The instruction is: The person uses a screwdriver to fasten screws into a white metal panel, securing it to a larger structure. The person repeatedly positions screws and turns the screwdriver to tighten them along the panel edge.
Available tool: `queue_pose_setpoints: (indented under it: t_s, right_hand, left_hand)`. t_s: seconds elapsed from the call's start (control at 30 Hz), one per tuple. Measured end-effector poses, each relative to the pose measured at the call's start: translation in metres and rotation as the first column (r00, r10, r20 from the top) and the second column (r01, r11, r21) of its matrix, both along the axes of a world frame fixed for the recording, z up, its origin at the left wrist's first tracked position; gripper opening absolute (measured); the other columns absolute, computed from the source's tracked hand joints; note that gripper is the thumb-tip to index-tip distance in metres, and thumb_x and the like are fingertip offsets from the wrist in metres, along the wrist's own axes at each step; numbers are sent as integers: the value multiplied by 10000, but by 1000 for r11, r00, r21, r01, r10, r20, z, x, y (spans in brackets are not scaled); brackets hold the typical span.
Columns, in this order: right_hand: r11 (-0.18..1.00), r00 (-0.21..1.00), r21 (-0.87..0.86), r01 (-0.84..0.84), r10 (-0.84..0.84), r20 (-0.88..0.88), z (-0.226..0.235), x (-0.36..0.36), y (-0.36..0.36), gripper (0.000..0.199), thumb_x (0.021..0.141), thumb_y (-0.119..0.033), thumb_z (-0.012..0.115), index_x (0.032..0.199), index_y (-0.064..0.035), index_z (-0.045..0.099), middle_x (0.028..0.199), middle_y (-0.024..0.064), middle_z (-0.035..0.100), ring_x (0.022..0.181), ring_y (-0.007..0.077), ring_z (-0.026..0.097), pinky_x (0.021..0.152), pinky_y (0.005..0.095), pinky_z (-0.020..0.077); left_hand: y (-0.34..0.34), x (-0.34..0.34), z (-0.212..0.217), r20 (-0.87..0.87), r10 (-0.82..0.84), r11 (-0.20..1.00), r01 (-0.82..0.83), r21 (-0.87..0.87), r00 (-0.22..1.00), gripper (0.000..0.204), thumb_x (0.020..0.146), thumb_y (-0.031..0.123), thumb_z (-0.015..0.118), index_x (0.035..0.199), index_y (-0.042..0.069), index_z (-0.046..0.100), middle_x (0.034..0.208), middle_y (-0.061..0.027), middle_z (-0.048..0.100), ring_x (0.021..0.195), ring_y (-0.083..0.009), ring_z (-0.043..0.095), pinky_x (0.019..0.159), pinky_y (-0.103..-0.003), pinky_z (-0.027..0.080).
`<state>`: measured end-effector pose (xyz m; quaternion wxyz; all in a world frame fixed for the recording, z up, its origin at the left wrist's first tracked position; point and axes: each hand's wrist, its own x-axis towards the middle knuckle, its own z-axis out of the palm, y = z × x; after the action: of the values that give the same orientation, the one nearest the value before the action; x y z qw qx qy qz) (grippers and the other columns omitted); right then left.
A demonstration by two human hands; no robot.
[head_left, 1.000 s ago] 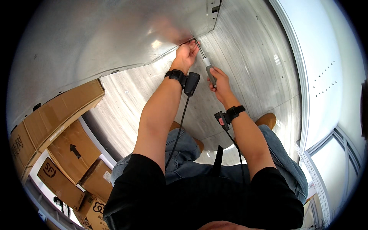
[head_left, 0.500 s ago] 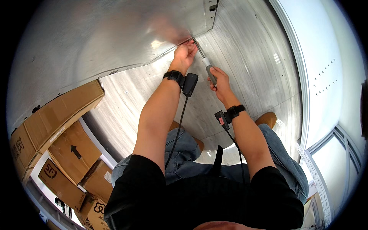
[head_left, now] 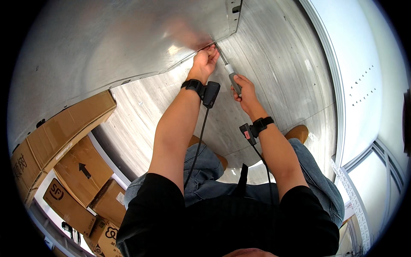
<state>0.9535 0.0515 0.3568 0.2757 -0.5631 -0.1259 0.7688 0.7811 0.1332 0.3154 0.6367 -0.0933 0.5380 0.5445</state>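
Observation:
My right hand is wrapped round the grey handle of a screwdriver with a pale collar. Its metal shaft slants up and left to the lower edge of a large metal panel. There my left hand meets the tip, its fingers bunched together at the panel's edge. Whatever those fingertips pinch is hidden by the fingers and too small to make out. Each wrist carries a black strap with a small dark box and a cable.
Cardboard boxes are stacked at the lower left, beside the panel. A white panel with rows of small holes rises on the right. Below lies a grey wood-look floor, with my shoes on it. The cables hang from both wrists toward my lap.
Almost nothing differs. My left hand and forearm have shifted very slightly left, and the screwdriver has moved a touch with its tip still at the panel edge.

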Motion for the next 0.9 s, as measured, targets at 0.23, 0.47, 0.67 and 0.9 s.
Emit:
queue_pose_setpoints:
  t_s: [0.23,0.47,0.67,0.9]
  right_hand:
    - [1000,998,-7,13,-14,-57,-3,2,-1,453,912,-257,559,1266,12,478,721,61,531,452,92,421,385,230,287]
    - [1000,998,-17,4,-5,-65,-1,3,0,351,923,-285,538,1161,-27,529,694,44,529,448,86,413,386,218,286]
    - [997,990,-60,56,-63,-126,-4,2,-2,336,920,-274,539,1128,-10,547,698,58,529,446,92,415,385,226,284]
    - [997,990,-68,44,-52,-133,-5,3,-1,335,919,-275,536,1138,-22,539,684,52,530,433,93,409,371,226,280]
  left_hand:
    - [0,-1,-3,13,19,1000,-19,-5,1000,249,894,-65,442,1121,7,514,1081,-89,563,992,-215,553,956,-354,475]
    - [-1,-2,-4,24,17,1000,-18,15,1000,220,894,-52,459,1100,-1,517,1064,-95,569,986,-219,563,947,-352,485]
    - [1,-1,-3,34,30,1000,-30,5,999,212,899,-48,455,1096,2,515,1054,-96,571,984,-216,566,941,-344,491]
    - [1,-3,-3,20,3,1000,-3,-8,1000,218,897,-58,448,1094,6,515,1056,-95,570,984,-215,568,938,-341,495]
